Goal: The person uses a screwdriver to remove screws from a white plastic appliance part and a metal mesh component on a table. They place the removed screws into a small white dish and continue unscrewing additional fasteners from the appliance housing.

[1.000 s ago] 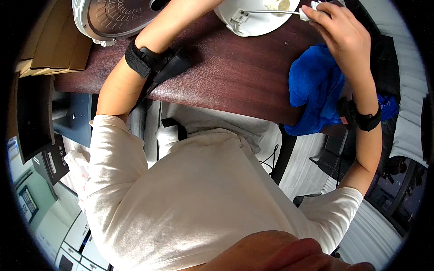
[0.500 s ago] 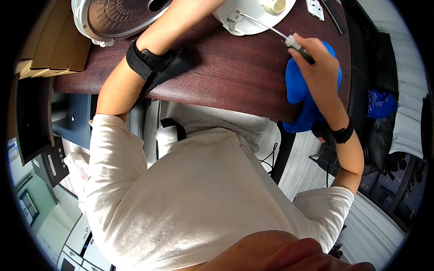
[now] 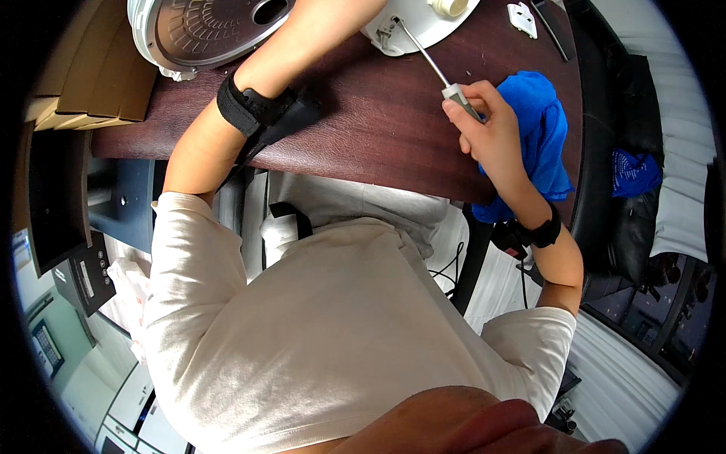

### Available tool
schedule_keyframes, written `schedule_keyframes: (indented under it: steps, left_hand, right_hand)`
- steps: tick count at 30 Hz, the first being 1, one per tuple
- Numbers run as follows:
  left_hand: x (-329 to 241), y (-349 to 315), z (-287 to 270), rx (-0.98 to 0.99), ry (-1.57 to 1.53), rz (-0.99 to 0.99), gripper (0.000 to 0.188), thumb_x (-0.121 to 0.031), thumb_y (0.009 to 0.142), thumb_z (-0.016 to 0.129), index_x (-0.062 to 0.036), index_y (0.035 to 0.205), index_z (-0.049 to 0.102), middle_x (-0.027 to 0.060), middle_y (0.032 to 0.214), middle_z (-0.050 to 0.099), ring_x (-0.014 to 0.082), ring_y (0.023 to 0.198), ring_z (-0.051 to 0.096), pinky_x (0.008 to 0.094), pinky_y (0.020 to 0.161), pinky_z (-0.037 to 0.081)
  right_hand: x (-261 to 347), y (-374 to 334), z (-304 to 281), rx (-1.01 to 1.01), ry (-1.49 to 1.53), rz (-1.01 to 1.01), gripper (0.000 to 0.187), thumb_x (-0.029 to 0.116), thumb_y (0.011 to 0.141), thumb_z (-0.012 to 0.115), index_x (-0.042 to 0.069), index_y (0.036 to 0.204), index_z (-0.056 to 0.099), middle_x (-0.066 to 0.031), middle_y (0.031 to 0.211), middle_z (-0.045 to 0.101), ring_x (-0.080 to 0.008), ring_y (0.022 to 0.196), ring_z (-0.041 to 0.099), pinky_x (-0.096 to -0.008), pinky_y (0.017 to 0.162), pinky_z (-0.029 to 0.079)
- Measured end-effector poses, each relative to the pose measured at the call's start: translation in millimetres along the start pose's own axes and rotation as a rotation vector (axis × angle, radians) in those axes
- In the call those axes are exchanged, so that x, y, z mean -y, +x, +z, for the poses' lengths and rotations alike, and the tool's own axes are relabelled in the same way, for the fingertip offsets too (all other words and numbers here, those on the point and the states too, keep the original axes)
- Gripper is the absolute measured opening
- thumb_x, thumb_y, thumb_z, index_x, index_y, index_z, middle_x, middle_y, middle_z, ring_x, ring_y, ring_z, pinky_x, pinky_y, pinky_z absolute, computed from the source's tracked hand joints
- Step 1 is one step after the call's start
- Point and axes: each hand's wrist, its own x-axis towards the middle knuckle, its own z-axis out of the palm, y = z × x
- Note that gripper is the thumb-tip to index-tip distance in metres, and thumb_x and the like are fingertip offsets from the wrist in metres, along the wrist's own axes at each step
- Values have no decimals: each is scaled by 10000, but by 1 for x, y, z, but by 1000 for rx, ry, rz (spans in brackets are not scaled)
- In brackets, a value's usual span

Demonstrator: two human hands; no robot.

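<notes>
My right hand (image 3: pixel 491 132) grips the grey and white handle of a screwdriver (image 3: pixel 428 57). The metal shaft slants up and left, and its tip meets a small dark spot in a white rounded plastic part (image 3: pixel 414 30). That part is cut off by the upper edge; a cream cylindrical piece (image 3: pixel 452 6) sits on it. My left forearm (image 3: pixel 283 57), with a black wrist strap, reaches past the upper edge, so the left hand is out of sight. Beneath that forearm, to the left, lies a round lid-like piece (image 3: pixel 200 32) with a metal plate and white rim.
A crumpled blue cloth (image 3: pixel 538 121) lies beside my right hand at the right edge of the dark red table (image 3: pixel 363 144). Farther back are a small white plastic piece (image 3: pixel 522 20) and a dark strip (image 3: pixel 554 32). Cardboard boxes (image 3: pixel 98 68) stand at the left.
My right hand has moved left and slightly down with the screwdriver, whose shaft now stands steeper. The tip stays at the white part, which has shifted slightly up and left in view.
</notes>
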Motion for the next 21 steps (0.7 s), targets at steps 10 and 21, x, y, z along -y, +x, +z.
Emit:
schedule_keyframes:
  steps: [10, 21]
  left_hand:
    - [-9, -4, 4, -22, 44, 37, 333, 38, 834, 440, -23, 1161, 441, 313, 932, 614, 486, 927, 618, 492, 786, 497]
    - [-10, -3, 3, -12, -9, 51, 343, 32, 835, 443, -21, 1173, 441, 322, 929, 616, 492, 949, 613, 497, 797, 496]
  right_hand:
    - [30, -13, 8, 188, 687, 482, 249, 282, 918, 677, 87, 1011, 552, -43, 827, 570, -69, 501, 454, -193, 342, 232]
    - [14, -2, -22, 345, 672, 321, 300, 313, 995, 541, 26, 1080, 549, -52, 801, 574, -64, 471, 484, -191, 328, 308]
